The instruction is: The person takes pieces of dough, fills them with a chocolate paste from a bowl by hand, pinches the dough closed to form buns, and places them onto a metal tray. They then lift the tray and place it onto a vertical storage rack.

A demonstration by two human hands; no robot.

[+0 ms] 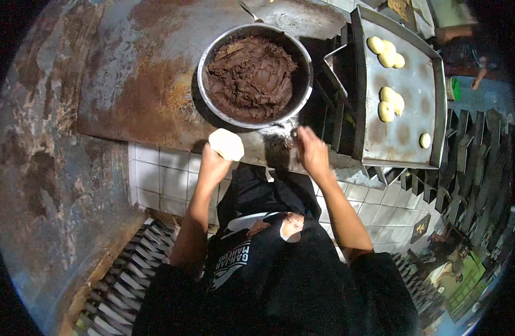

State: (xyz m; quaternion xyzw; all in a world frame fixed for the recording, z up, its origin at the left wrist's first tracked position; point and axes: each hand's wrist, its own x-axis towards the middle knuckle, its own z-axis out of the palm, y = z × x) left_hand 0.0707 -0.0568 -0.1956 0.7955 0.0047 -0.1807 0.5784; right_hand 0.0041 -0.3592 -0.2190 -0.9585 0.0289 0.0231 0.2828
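Note:
In my left hand I hold a pale, flattened round of dough, face up, just off the near edge of the bowl. My right hand is at the bowl's lower right, its fingers bent together. Something small and dark shows at those fingertips; I cannot make out what it is. Between and beyond my hands stands a wide metal bowl heaped with thick dark-brown paste.
A metal baking tray with several pale dough balls sits at the right, on stacked trays. The bowl stands on a worn metal-topped table. A utensil handle lies behind the bowl. Another person's arm shows at far right.

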